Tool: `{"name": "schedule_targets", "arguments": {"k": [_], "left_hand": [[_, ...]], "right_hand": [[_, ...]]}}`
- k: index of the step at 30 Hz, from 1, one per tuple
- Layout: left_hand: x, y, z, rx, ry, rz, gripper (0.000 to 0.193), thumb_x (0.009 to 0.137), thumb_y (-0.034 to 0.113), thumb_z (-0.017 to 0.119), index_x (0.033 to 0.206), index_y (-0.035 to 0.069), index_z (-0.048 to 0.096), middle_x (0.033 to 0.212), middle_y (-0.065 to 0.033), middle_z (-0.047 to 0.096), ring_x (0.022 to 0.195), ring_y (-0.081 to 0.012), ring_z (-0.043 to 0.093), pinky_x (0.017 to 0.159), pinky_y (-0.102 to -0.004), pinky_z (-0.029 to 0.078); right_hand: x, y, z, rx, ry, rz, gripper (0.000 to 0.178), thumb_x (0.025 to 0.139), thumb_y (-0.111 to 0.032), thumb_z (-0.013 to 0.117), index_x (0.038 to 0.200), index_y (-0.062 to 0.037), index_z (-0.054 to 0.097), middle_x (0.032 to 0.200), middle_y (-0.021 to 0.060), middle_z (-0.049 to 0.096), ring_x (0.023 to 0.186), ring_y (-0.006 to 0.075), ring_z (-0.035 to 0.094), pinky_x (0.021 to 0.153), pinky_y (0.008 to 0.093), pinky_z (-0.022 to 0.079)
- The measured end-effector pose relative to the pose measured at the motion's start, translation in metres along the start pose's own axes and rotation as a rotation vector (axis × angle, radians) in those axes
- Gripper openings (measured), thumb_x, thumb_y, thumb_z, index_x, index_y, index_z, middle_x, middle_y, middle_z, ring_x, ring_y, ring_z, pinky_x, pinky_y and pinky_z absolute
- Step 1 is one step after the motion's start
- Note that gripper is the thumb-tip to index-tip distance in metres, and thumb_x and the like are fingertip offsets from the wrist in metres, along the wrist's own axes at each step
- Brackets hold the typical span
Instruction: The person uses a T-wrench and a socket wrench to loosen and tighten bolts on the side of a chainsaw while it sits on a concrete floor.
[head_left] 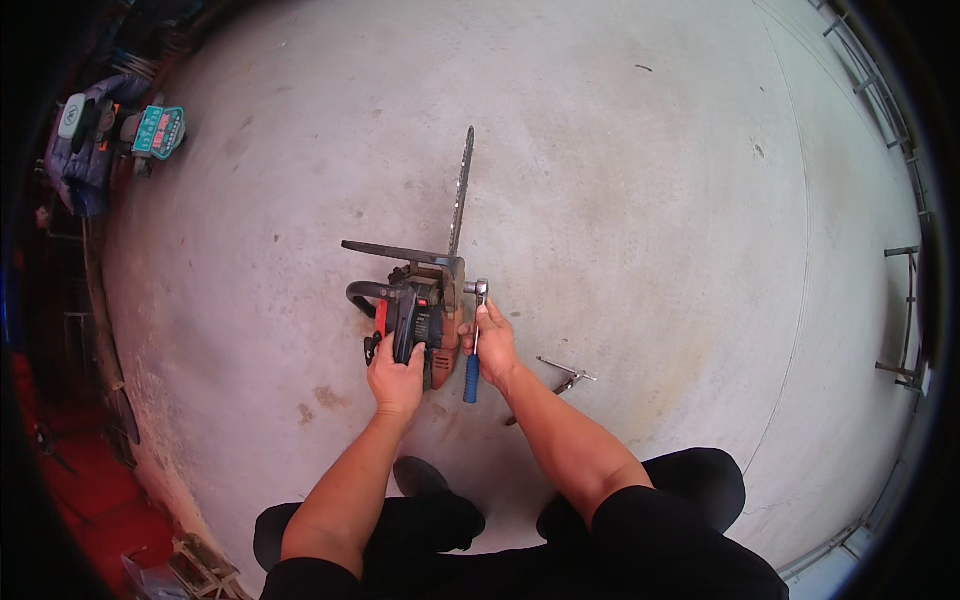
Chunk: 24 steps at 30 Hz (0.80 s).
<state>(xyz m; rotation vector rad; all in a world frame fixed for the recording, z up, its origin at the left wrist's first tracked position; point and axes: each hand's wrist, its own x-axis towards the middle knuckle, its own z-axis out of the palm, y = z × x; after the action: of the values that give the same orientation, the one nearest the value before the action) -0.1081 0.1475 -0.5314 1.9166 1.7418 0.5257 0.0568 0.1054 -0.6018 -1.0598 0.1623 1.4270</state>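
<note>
Near edge: black-clad knees [695, 485] spread wide, dark shoe [420, 478] between them.
Loose tool: one [570, 381] left on the floor by the right forearm [575, 440], kinda T-shaped, exact type can't be told.
Left hand: [397, 380] fingers clamped on the saw's black rear end, so it's pinned.
Right hand: [495, 345] fingers clamped on the ratchet [471, 375], thumb up near the head, blue handle hanging down.
Saw: [440, 345] set on the floor straight ahead, bar [462, 195] pointed away.
Step in hand: looks like a fastener on the saw's right side being worked; whether the socket's fully seated can't be told.
Next move: saw held steady, socket kept square, handle swung, I'd guess.
Floor: [620, 220] bare grey, some brownish stains.
Room: scooter-looking thing [159, 132] parked far left, metal rack [905, 320] off right.
</note>
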Motion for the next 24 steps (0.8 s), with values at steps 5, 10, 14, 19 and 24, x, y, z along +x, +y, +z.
{"name": "schedule_targets", "arguments": {"k": [5, 10, 14, 19, 24], "left_hand": [[-0.004, -0.002, -0.006, 0.070, 0.035, 0.069, 0.047, 0.083, 0.029, 0.080, 0.121, 0.007, 0.066, 0.099, -0.0188, 0.072, 0.093, -0.0409, 0.066, 0.087, -0.0499, 0.051], [-0.005, -0.002, 0.000, 0.049, 0.028, 0.117, 0.045, 0.083, 0.027, 0.080, 0.119, 0.005, 0.066, 0.096, -0.0183, 0.072, 0.089, -0.0405, 0.067, 0.085, -0.0492, 0.051], [-0.003, -0.005, 0.000, 0.032, 0.040, 0.192, 0.043, 0.083, 0.024, 0.079, 0.118, 0.002, 0.065, 0.094, -0.0180, 0.072, 0.086, -0.0386, 0.068, 0.084, -0.0478, 0.050], [-0.003, -0.009, -0.001, -0.016, 0.058, 0.243, 0.044, 0.081, 0.021, 0.080, 0.118, 0.002, 0.065, 0.094, -0.0197, 0.072, 0.087, -0.0395, 0.068, 0.084, -0.0487, 0.050], [0.003, -0.007, -0.002, 0.037, 0.013, 0.242, 0.044, 0.081, 0.021, 0.078, 0.120, 0.003, 0.064, 0.090, -0.0163, 0.071, 0.086, -0.0360, 0.068, 0.084, -0.0466, 0.050]], "right_hand": [[-0.006, 0.002, 0.013, -0.091, 0.148, 0.046, 0.041, 0.112, -0.037, 0.045, 0.137, -0.0050, 0.050, 0.081, 0.0066, 0.064, 0.060, 0.0140, 0.057, 0.054, 0.0278, 0.049], [0.000, 0.008, 0.001, -0.140, 0.181, 0.066, 0.041, 0.109, -0.046, 0.047, 0.111, -0.0067, 0.057, 0.078, 0.0073, 0.062, 0.058, 0.0185, 0.058, 0.054, 0.0336, 0.050], [-0.002, 0.009, 0.013, -0.386, 0.283, 0.054, 0.047, 0.110, -0.051, 0.042, 0.106, -0.0058, 0.055, 0.070, 0.0046, 0.052, 0.052, 0.0185, 0.050, 0.050, 0.0372, 0.048], [-0.012, -0.015, 0.035, -0.424, 0.335, 0.190, 0.049, 0.110, -0.050, 0.037, 0.100, -0.0046, 0.054, 0.061, 0.0050, 0.045, 0.048, 0.0193, 0.046, 0.044, 0.0388, 0.044], [-0.003, -0.048, 0.037, -0.383, 0.342, 0.475, 0.056, 0.109, -0.055, 0.033, 0.106, -0.0036, 0.056, 0.063, 0.0042, 0.040, 0.051, 0.0212, 0.043, 0.048, 0.0432, 0.046]]}}
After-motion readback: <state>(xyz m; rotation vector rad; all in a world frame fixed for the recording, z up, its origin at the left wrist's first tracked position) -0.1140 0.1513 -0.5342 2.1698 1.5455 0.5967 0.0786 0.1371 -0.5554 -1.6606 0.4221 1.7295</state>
